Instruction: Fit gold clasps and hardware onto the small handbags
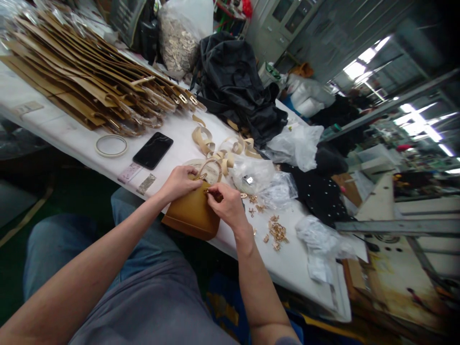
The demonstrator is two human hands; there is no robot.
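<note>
A mustard-brown handbag (194, 211) with a pale looped handle (212, 167) leans over the table's front edge, close to my body. My left hand (182, 182) is closed on its upper left edge, by the foot of the handle. At the upper right of the bag, the fingertips of my right hand (225, 200) pinch a small gold-coloured metal piece (206, 190) against the bag. Just right of that hand, small gold metal fittings (278, 231) lie in loose piles on the white table (266, 258).
Stacked brown bag pieces (79, 72) cover the table's left part. Nearer are a tape roll (111, 145) and a black phone (153, 150). Beyond the bag lie curled beige strips (203, 140), clear plastic bags (251, 175) and a black backpack (233, 72). Crumpled plastic (319, 244) sits at right.
</note>
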